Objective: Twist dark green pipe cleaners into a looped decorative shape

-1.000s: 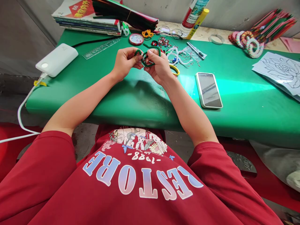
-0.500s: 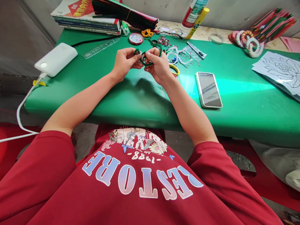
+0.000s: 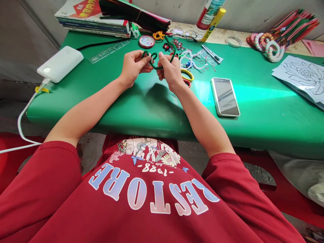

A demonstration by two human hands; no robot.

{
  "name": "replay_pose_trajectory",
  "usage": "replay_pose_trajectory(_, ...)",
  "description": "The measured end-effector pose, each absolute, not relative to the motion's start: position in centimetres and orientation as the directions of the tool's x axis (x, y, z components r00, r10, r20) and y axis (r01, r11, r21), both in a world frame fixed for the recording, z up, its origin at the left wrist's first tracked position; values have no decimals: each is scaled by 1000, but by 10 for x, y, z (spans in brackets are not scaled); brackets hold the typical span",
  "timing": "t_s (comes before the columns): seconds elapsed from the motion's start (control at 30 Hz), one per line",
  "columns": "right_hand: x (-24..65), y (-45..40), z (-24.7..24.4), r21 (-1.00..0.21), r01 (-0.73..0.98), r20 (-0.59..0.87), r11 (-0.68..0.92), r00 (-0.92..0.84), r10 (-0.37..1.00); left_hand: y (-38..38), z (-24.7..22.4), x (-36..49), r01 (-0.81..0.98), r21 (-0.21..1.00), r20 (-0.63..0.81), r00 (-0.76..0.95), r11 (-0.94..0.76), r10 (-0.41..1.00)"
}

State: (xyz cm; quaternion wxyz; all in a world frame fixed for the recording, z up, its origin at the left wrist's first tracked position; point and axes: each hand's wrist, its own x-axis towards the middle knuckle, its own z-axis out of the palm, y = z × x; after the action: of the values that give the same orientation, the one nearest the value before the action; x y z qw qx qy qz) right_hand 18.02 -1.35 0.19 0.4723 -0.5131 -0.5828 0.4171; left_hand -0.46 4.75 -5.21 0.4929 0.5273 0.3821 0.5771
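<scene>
A dark green pipe cleaner [image 3: 153, 63] is held above the green table [image 3: 152, 101], bent into loops between both hands. My left hand [image 3: 133, 65] pinches its left loop with thumb and fingers. My right hand [image 3: 170, 70] grips the other side, and a free end curves up and away past its fingers. Just right of that hand lie a yellow ring [image 3: 187, 74] and a red ring [image 3: 187, 82]. Behind the hands is a small heap of white and coloured craft bits [image 3: 189, 59].
A phone [image 3: 225, 97] lies to the right, a white power bank [image 3: 60, 63] with cable to the left. A ruler [image 3: 109, 51], stacked books [image 3: 93, 20], glasses [image 3: 183, 33], glue bottles [image 3: 210, 17], wrapped rings and pipe cleaners [image 3: 278, 40], and a lotus drawing [image 3: 301, 76] line the far side.
Both hands have shifted slightly away from me. The pipe cleaner's free end has swung up and to the right, and the loop between the hands has opened out.
</scene>
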Motion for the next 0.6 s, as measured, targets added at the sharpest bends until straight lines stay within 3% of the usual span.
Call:
replay_pose_trajectory(0.27, 188, -36, 21, -891, 309, 311, 333, -117, 943, 62, -65, -5, -176, 956, 248, 59, -234, 967)
replay_pose_trajectory(0.47, 190, -39, 26, -849, 381, 363, 366, -83, 928, 72, -70, -1, -182, 951, 261, 26, -252, 965)
replay_pose_trajectory(0.6, 189, -39, 31, -839, 444, 315, 314, -74, 946, 49, -55, 0, -139, 940, 318, 34, -310, 948)
